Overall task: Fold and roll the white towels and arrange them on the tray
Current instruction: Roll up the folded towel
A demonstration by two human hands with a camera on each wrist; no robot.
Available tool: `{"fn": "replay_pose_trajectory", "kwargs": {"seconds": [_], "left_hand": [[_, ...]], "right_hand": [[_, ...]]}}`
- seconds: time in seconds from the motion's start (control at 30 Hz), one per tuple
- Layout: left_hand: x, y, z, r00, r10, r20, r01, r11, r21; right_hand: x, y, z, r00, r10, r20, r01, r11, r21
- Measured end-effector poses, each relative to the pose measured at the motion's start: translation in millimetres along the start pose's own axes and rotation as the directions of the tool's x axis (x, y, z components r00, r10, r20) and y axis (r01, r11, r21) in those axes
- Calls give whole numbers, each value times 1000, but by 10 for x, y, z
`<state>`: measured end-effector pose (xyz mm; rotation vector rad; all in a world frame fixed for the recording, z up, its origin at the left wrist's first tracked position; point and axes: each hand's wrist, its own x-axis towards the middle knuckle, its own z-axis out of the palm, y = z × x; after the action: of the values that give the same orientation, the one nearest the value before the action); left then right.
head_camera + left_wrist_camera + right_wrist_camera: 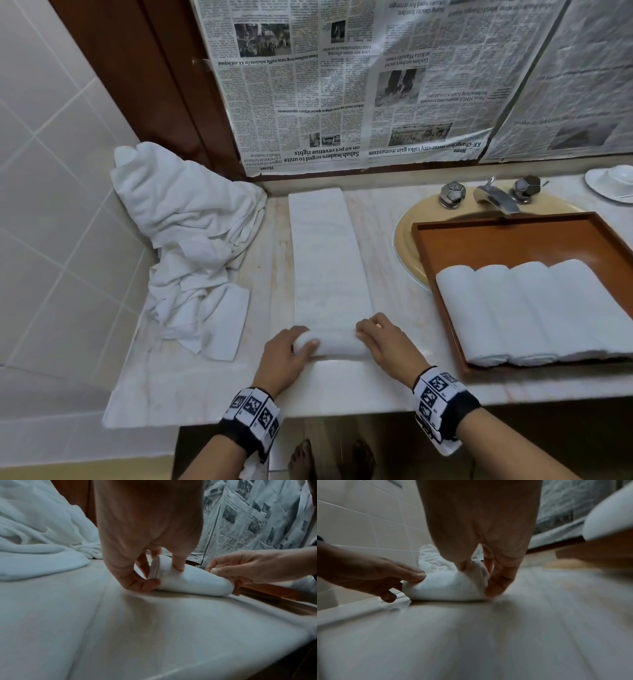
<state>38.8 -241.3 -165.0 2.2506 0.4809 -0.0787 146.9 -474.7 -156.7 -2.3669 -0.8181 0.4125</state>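
Observation:
A white towel (pixel 327 260), folded into a long strip, lies on the marble counter and runs away from me. Its near end is rolled into a short roll (pixel 334 344) (pixel 192 580) (pixel 447 586). My left hand (pixel 291 347) (pixel 147 573) grips the roll's left end, thumb under and fingers over. My right hand (pixel 380 339) (pixel 486 574) grips its right end the same way. The brown wooden tray (pixel 513 240) sits at the right over the sink, with several rolled white towels (pixel 534 311) side by side along its near edge.
A loose heap of white towels (pixel 191 240) fills the left corner against the tiled wall. A faucet (pixel 493 197) with two knobs stands behind the sink. A white cup and saucer (pixel 613 183) sit far right. Newspaper (pixel 342 85) covers the back wall.

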Motion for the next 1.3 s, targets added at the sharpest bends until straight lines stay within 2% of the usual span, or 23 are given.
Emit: {"fn": "replay_pose_trajectory", "kwargs": {"seconds": [0.13,0.2,0.23,0.3,0.37,0.43,0.53,0.57,0.6,0.67,0.7,0.77,0.83,0.9,1.0,1.13,1.2,1.3], "left_hand": [[39,30,-9,994,-63,-90,64,998,7],[31,59,28,990,-64,-129,68,997,24],[9,81,55,987,-32,-160,42,997,64],[-51,122,111,974,125,-187,-89,978,188],[-106,119,163,968,215,-132,-178,953,247],[-131,78,166,977,205,-53,-184,945,272],[-119,-7,118,969,249,3,-228,885,406],[-92,-28,103,972,235,29,-226,883,411],[-56,-44,88,978,202,57,-209,903,376],[32,-70,56,987,111,118,-135,966,222],[76,-61,37,987,78,140,-100,982,161],[170,-35,10,984,46,172,-71,987,144],[244,26,-27,979,0,204,-36,984,175],[303,62,-69,971,-47,235,1,981,192],[295,53,-101,969,-39,246,4,990,138],[129,73,-54,998,-35,48,38,997,-73],[71,96,-31,1000,-14,-2,14,998,-53],[19,99,20,994,99,-46,-95,992,78]], "right_hand": [[56,-68,-16,988,-63,141,90,978,-190],[88,-59,-25,986,-63,153,94,976,-199],[108,-41,-38,988,-64,143,87,984,-157],[171,-32,-84,990,-36,136,46,996,-76],[236,-52,-130,986,18,163,-9,998,-55],[281,-65,-180,976,81,202,-71,996,-55],[255,-60,-225,963,138,231,-149,988,30],[231,-40,-208,968,135,213,-146,989,38],[208,-17,-172,976,135,173,-132,991,-28],[149,-36,-82,997,67,-24,-71,943,-326],[105,-59,-47,995,11,-101,-52,910,-411],[35,-105,8,973,-134,-188,41,902,-430],[-19,-103,62,956,-261,-134,185,891,-416],[-58,-102,100,963,-266,-32,228,877,-423],[-12,-64,97,984,-179,15,174,931,-320],[162,-12,-34,996,-4,90,7,999,-33],[207,-3,-47,991,28,134,-31,999,13],[215,34,-61,986,61,154,-76,993,93]]}}
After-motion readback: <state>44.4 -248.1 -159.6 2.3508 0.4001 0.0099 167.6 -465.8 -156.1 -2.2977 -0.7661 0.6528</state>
